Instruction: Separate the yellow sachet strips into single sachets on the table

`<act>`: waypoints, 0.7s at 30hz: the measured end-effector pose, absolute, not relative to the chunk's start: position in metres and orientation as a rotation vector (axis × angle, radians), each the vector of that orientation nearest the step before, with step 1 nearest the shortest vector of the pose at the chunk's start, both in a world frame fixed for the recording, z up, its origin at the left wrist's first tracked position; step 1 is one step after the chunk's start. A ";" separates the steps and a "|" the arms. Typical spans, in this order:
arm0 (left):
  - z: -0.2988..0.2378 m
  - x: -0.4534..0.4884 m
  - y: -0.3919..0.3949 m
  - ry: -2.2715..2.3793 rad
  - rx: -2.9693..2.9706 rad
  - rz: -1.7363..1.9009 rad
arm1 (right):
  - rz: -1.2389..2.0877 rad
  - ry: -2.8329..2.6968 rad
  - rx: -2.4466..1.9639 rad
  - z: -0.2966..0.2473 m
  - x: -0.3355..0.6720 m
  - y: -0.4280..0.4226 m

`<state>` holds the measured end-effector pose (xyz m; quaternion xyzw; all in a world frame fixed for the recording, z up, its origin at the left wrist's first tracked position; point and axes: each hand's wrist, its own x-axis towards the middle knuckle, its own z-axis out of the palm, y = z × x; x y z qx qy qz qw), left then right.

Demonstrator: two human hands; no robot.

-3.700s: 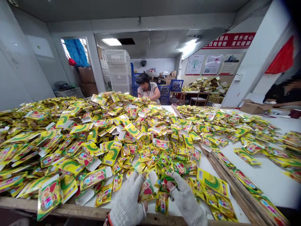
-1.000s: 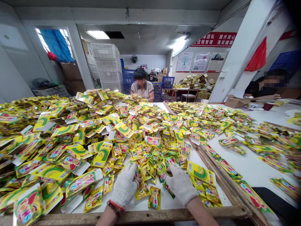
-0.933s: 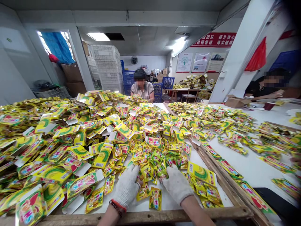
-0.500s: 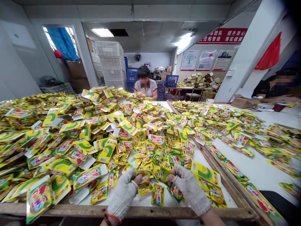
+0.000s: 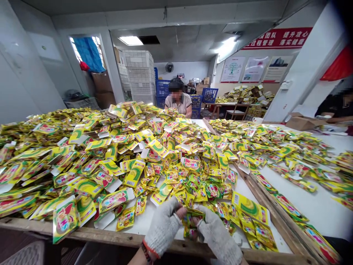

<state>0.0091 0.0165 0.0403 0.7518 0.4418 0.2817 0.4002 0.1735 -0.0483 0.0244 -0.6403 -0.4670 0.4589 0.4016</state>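
Note:
My left hand [image 5: 165, 222] and my right hand [image 5: 217, 233], both in pale fingerless-tip knit gloves, meet near the table's front edge. Their fingers are closed on small yellow-green sachets [image 5: 191, 218], one edge in each hand; the exact number held is unclear. Behind them lies a heap of similar loose sachets [image 5: 193, 184]. A yellow carton [image 5: 249, 208] with a barcode rests right of my right hand. To the left of my left hand, a printed carton [image 5: 66, 217] overhangs the front edge, near another carton [image 5: 116, 200] with an open white flap.
A large mound of yellow cartons [image 5: 91, 162] covers the left side. A wooden strip [image 5: 264, 198] divides the white tabletop [image 5: 325, 206], with more cartons beyond it. One person [image 5: 178, 99] sits opposite; another [image 5: 336, 103] is at far right. White crates [image 5: 139, 77] stand behind.
My hands were apart over the sachets; now they have come together, with sachets between them. The view has swung slightly left, shifting the scene rightward. The carton at the front left still overhangs the edge.

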 end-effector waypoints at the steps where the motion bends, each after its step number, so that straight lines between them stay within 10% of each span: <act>1: 0.044 0.007 0.024 1.281 2.080 0.686 | 1.148 -1.153 -1.655 0.021 0.174 -0.048; 10: 0.052 -0.025 0.070 1.723 2.352 0.428 | 1.233 -0.822 -1.516 0.011 0.174 -0.047; 21: 0.034 -0.005 0.012 0.716 1.321 0.999 | 1.680 -0.393 -0.892 0.024 0.143 -0.047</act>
